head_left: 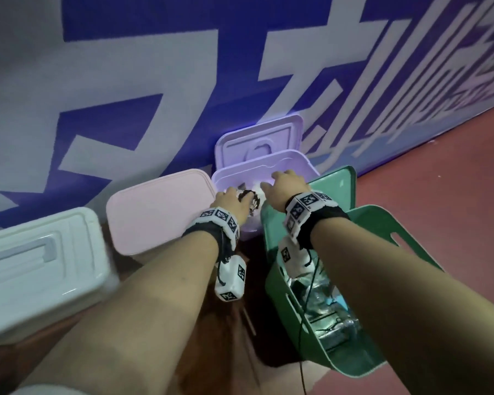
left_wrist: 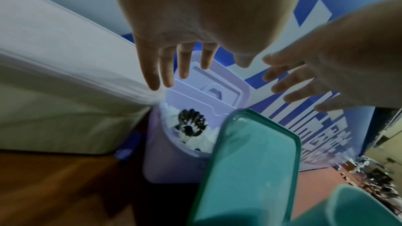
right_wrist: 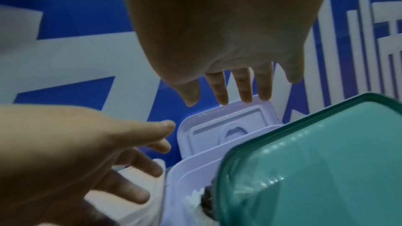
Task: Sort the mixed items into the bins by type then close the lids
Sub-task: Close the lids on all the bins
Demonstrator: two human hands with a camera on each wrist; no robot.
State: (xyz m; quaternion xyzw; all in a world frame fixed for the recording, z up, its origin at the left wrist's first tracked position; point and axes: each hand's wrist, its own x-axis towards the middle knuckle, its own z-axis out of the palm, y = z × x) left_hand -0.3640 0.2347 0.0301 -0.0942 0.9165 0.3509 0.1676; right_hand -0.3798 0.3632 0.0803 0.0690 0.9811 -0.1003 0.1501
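Observation:
The open purple bin (head_left: 294,166) stands against the wall, and its lid (head_left: 258,135) leans upright behind it. Inside lie white bits and a black-and-white feathered item (left_wrist: 192,125), like a shuttlecock. My left hand (head_left: 231,202) hovers over the bin's near left corner with straight, spread fingers (left_wrist: 165,73) that hold nothing. To its right, my right hand (head_left: 278,182) reaches over the bin toward the lid (right_wrist: 228,126), its fingers (right_wrist: 241,88) also straight and empty. Neither hand touches the lid.
A closed pink bin (head_left: 160,206) and a closed white bin (head_left: 40,266) sit to the left along the wall. The green bin (head_left: 382,223) to the right holds clear plastic bottles (head_left: 325,297), and its raised lid (head_left: 335,189) stands right beside the purple bin.

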